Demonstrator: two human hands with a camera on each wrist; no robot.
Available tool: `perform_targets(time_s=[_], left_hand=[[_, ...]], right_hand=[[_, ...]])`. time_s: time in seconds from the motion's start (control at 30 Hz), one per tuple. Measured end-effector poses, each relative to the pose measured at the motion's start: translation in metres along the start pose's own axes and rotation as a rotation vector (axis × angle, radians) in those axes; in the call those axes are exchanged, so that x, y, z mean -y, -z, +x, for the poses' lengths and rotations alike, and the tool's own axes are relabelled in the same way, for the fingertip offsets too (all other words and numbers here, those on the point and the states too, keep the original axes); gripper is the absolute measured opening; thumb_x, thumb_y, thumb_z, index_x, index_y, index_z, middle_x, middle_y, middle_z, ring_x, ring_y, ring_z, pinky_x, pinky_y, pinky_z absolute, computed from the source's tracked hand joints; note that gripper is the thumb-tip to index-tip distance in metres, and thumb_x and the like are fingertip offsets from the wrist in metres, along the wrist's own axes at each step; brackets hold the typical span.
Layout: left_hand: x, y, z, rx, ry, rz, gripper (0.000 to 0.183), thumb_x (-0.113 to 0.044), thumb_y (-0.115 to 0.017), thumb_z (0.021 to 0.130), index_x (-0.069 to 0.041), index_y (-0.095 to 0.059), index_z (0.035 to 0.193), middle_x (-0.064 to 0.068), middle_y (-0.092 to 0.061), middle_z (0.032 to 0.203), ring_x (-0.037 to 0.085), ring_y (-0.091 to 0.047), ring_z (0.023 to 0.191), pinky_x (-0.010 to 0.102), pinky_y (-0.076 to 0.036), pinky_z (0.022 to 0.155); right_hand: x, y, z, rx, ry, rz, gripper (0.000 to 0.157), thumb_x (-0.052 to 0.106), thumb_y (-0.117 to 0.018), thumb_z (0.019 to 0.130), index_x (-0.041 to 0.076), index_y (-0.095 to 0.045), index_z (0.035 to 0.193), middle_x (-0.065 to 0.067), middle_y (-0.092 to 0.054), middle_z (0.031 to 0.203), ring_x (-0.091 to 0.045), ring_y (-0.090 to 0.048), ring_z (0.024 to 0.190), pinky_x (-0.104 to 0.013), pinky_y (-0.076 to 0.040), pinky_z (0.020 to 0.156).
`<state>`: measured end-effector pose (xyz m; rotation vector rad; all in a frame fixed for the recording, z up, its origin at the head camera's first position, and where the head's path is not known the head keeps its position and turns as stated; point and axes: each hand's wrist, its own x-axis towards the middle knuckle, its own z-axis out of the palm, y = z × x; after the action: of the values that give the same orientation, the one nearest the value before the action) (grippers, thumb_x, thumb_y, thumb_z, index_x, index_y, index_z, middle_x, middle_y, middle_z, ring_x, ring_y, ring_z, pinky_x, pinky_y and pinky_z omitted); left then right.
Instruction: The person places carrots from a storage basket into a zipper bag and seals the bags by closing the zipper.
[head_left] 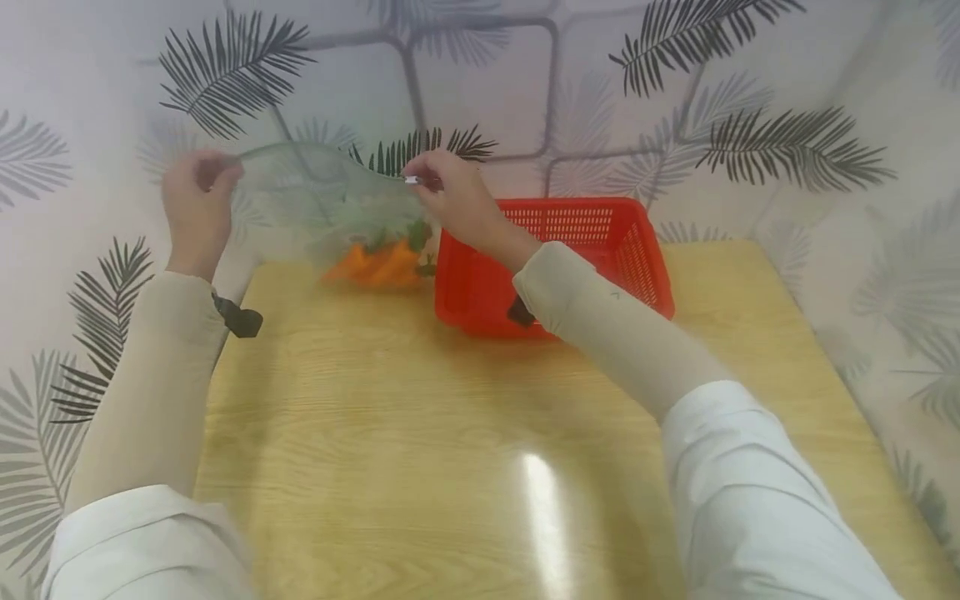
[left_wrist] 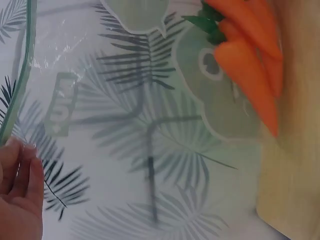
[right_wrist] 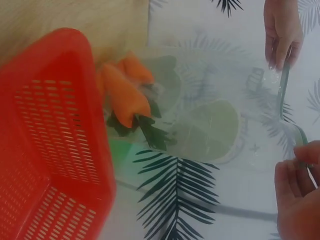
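Note:
A clear zip bag (head_left: 300, 196) with pale green print is held up by its top edge above the far left of the table. Orange carrots (left_wrist: 245, 65) with green leafy tops lie at its bottom, seen through the plastic in the right wrist view. My left hand (head_left: 198, 204) pinches one end of the bag's green zip edge (right_wrist: 283, 95). At the other end, my right hand (head_left: 461, 196) pinches the small white zip slider (head_left: 411, 179). Between the hands, the zip edge bends in a wavy curve.
A red plastic basket (head_left: 468, 292) with slatted sides stands at the back of the wooden table (head_left: 360, 417), right of the bag and under my right forearm. Behind the table is a white leaf-patterned covering (head_left: 622, 108).

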<state>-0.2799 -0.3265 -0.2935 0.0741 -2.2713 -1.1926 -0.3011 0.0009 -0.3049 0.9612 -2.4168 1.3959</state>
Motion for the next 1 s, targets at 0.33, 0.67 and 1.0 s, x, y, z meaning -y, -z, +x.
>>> perform_targets(time_s=[0.33,0.67,1.0], left_hand=[[0.034,0.053,-0.068,0.22,0.014,0.035,0.031,-0.026,-0.061,0.091,-0.012,-0.062,0.119,-0.007,-0.064,0.108,0.002,-0.056,0.094,0.015,-0.041,0.081],[0.056,0.077,-0.128,0.399,0.06,0.304,0.037,-0.044,-0.053,0.092,-0.018,-0.062,0.118,0.001,-0.061,0.116,-0.003,-0.049,0.099,0.039,-0.041,0.084],[0.08,0.08,-0.172,0.653,-0.015,0.233,0.022,-0.021,-0.056,0.095,-0.011,-0.063,0.113,0.006,-0.06,0.114,-0.007,-0.051,0.096,0.009,-0.041,0.076]], right_hand=[[0.008,-0.012,-0.052,0.17,0.206,-0.01,0.017,0.01,-0.061,0.09,0.004,-0.06,0.106,-0.004,-0.061,0.099,-0.009,-0.056,0.086,-0.023,-0.047,0.08],[0.006,-0.03,-0.096,0.372,0.179,0.022,0.017,0.014,-0.064,0.089,0.01,-0.061,0.105,0.005,-0.061,0.097,-0.005,-0.055,0.086,-0.024,-0.049,0.081],[-0.007,-0.053,-0.138,0.59,0.133,0.025,0.012,0.005,-0.061,0.089,0.005,-0.062,0.101,-0.002,-0.063,0.096,-0.008,-0.057,0.086,-0.018,-0.049,0.078]])
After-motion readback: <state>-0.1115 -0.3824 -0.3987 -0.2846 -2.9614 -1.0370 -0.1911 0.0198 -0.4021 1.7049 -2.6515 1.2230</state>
